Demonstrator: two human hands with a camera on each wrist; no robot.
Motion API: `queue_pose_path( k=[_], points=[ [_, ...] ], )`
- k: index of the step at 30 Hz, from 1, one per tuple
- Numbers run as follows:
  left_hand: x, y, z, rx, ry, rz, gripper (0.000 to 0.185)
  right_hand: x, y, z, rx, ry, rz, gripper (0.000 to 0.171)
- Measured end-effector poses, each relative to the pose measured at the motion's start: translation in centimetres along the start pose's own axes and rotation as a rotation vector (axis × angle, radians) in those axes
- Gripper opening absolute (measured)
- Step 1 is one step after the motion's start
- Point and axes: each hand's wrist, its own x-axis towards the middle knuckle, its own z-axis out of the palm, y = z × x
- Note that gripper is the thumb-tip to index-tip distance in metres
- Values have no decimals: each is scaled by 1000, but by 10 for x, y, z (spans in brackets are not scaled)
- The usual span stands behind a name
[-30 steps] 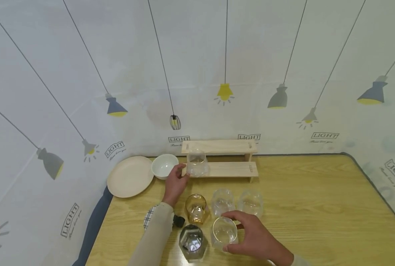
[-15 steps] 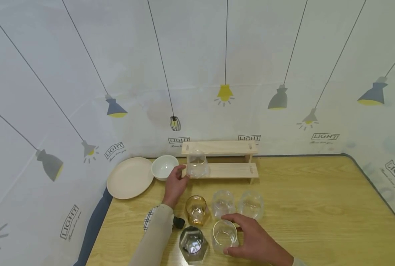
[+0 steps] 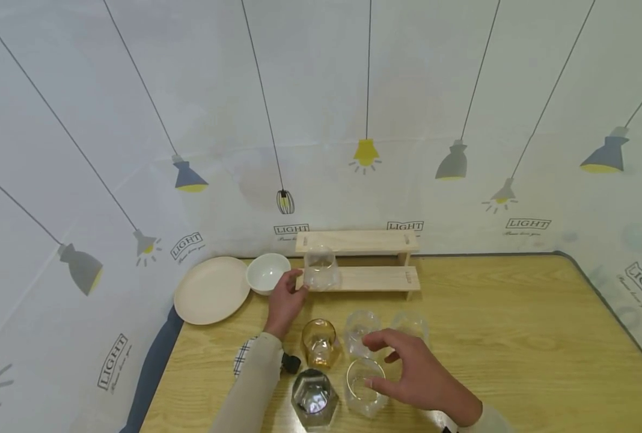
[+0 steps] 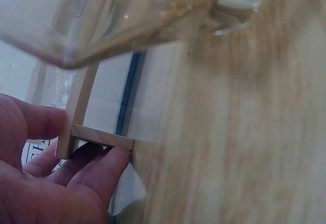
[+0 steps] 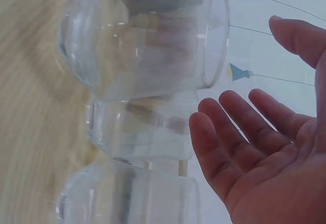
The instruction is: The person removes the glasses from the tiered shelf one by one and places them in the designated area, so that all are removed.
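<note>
At lower centre of the head view, the right hand hovers over the clear round glass tumbler standing on the wooden tabletop; grip released, fingers spread, palm just beside the rim, as the right wrist view confirms. Left hand, middle left, curls its grip round the near left end of the pale two-step wooden shelf, steadying it; a clear glass stands on the lower step.

Judgement: for a clean pick-up, close round the tumbler's wall below the rim, lift straight up. The amber glass, hexagonal grey glass and two clear glasses stand close; avoid sideways sweep. Keep the shelf braced.
</note>
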Motion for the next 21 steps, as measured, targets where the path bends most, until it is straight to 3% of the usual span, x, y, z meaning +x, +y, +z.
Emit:
queue_pose_path(
  k=[21],
  points=[
    [2, -3, 1, -12, 1, 24, 44, 77, -12, -31, -74, 141, 44, 48]
  ],
)
